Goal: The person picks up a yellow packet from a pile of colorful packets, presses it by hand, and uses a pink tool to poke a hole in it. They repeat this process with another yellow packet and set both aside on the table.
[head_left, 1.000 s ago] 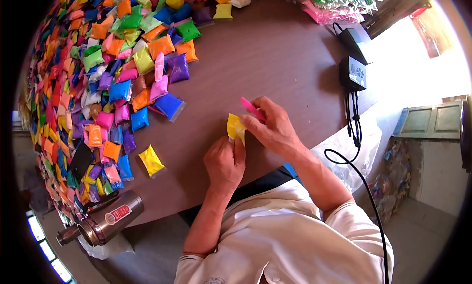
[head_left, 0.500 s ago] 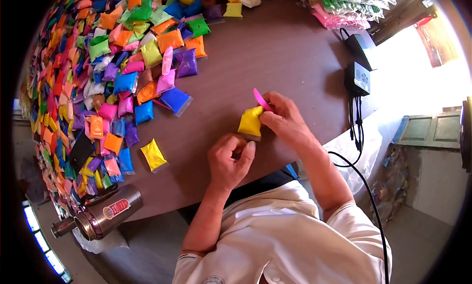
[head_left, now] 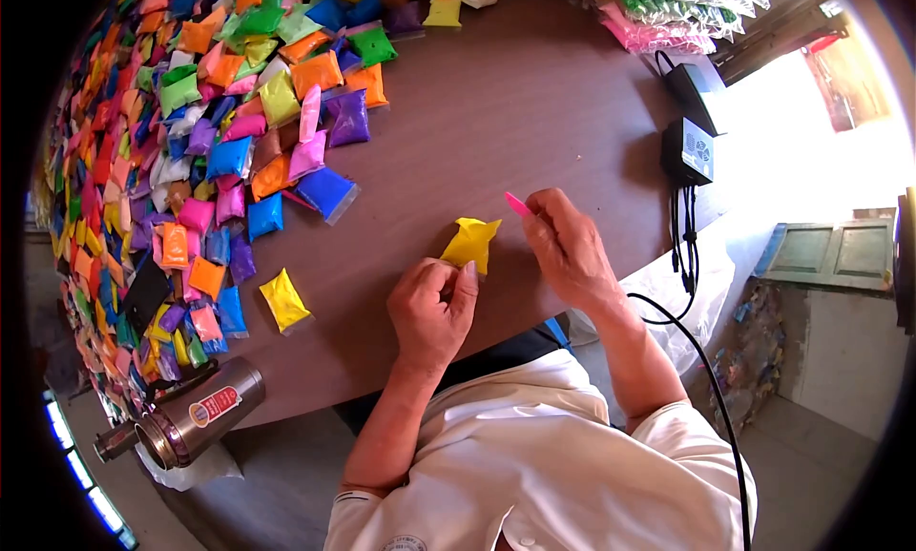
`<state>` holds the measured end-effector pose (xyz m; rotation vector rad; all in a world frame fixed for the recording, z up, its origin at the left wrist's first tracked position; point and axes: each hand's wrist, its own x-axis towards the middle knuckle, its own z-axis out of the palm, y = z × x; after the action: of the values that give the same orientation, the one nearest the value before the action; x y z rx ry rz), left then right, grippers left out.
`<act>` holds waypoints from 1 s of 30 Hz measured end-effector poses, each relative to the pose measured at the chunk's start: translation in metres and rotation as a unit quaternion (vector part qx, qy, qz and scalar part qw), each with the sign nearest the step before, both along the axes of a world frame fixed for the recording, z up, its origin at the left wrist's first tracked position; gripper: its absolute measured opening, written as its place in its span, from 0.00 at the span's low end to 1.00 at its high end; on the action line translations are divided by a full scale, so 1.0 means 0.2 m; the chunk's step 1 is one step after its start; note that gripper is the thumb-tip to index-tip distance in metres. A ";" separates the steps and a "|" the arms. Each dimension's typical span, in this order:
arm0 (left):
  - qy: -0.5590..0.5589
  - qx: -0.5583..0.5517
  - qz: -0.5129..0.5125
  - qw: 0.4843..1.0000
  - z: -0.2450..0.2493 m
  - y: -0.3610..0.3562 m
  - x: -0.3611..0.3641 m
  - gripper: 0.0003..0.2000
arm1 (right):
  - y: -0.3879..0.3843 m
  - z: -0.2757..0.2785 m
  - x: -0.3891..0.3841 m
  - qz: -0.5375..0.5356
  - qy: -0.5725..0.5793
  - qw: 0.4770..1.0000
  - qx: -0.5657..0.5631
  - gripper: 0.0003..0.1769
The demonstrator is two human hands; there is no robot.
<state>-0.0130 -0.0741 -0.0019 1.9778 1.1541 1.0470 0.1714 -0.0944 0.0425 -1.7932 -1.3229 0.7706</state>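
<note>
A small yellow packet of what looks like modelling clay (head_left: 469,245) is pinched between the thumb and fingers of my left hand (head_left: 434,308). Its upper edge is uneven and flares outward above the thumb. To the right, my right hand (head_left: 570,246) is closed around a pink plastic knife (head_left: 517,204), whose tip points up and left, apart from the packet. Most of the knife's handle is hidden by my fingers. Left of my left hand, another yellow packet (head_left: 284,301) lies flat on the brown table (head_left: 448,122).
A large heap of coloured packets (head_left: 229,157) covers the table's left side. A metal flask (head_left: 205,413) lies at the near left edge. Black boxes (head_left: 687,150) with cables (head_left: 689,236) stand at the right edge. Clear bags of coloured packs (head_left: 658,17) sit at the far right.
My right hand has drawn the knife back from the packet, slightly rightward. My left hand now grips the packet, whose top edge has become ragged and spread. The whole view has shifted slightly.
</note>
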 end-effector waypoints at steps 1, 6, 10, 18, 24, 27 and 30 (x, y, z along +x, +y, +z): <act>0.008 0.011 0.004 1.000 0.00 0.00 0.00 0.11 | 0.00 -0.01 0.00 0.014 -0.021 0.999 0.023 0.07; 0.001 0.003 0.028 1.000 0.01 0.00 0.00 0.10 | 0.01 -0.05 -0.08 0.091 -0.078 0.989 0.087 0.06; -0.005 -0.016 0.055 0.998 0.04 0.00 -0.01 0.08 | 0.01 -0.04 -0.13 0.101 -0.141 0.981 0.087 0.06; 0.043 0.050 0.067 0.996 0.01 0.03 0.01 0.06 | 0.03 -0.12 -0.14 0.110 -0.152 0.980 0.059 0.07; 0.168 0.112 0.061 0.978 0.00 0.03 0.05 0.08 | 0.04 -0.14 -0.14 0.063 -0.139 0.985 0.076 0.06; 0.176 0.116 0.059 0.976 0.00 0.04 0.06 0.08 | 0.05 -0.14 -0.11 0.057 -0.078 0.991 0.094 0.05; 0.171 0.105 0.051 0.978 0.00 0.03 0.06 0.07 | 0.06 -0.11 -0.09 0.048 -0.074 0.994 0.071 0.06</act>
<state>-0.0019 -0.0681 -0.0014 2.3564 1.3845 0.9336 0.1535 -0.0834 0.0196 -1.7105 -1.5310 0.5856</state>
